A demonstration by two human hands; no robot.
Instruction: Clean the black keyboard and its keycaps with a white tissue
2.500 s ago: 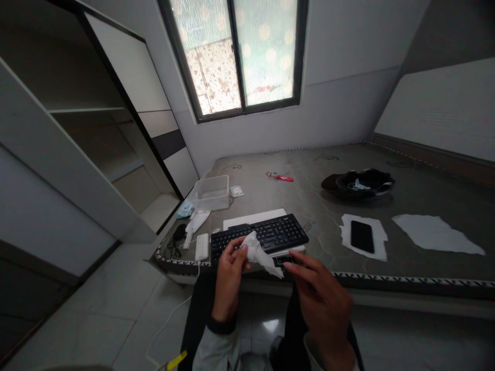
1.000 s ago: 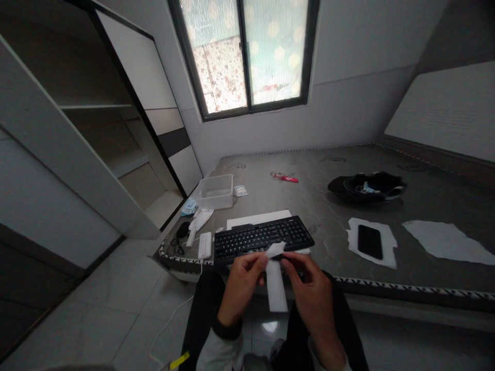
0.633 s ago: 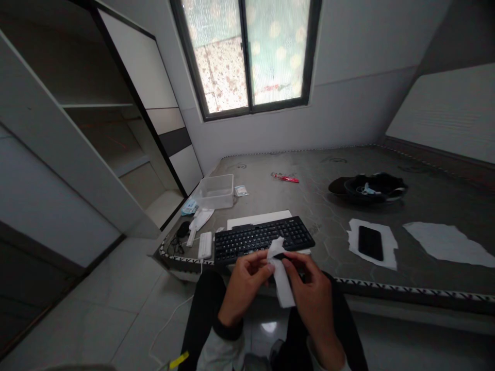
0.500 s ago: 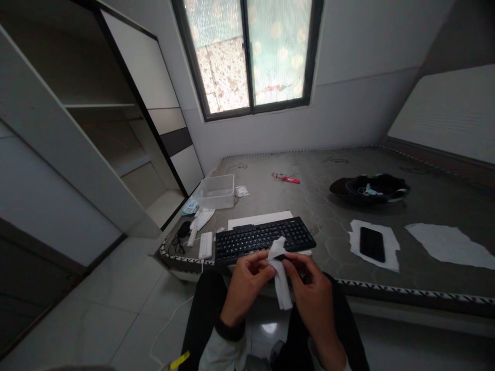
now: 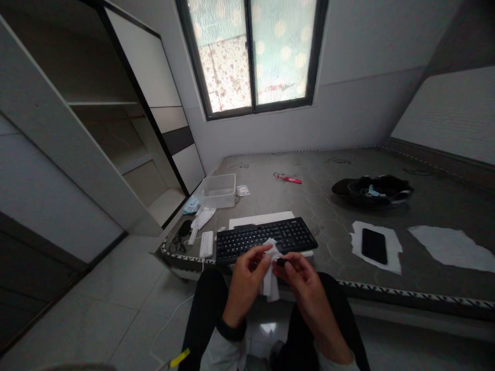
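In my left hand, closed between thumb and fingers, is a crumpled white tissue that hangs down over my lap. My right hand pinches a small black object whose kind I cannot make out; it is beside the tissue and close to it. Just beyond both hands lies a black keyboard, its near edge partly hidden by them. Under the keyboard a white sheet or flat box shows at the back.
A white power strip and a clear plastic box are at the left. To the right, a black phone lies on white paper, near another paper piece. A dark cap and a red strap lie farther back.
The tissue has moved left with my left hand. My right hand has drawn slightly right, and the black object now shows beside the tissue rather than within it.
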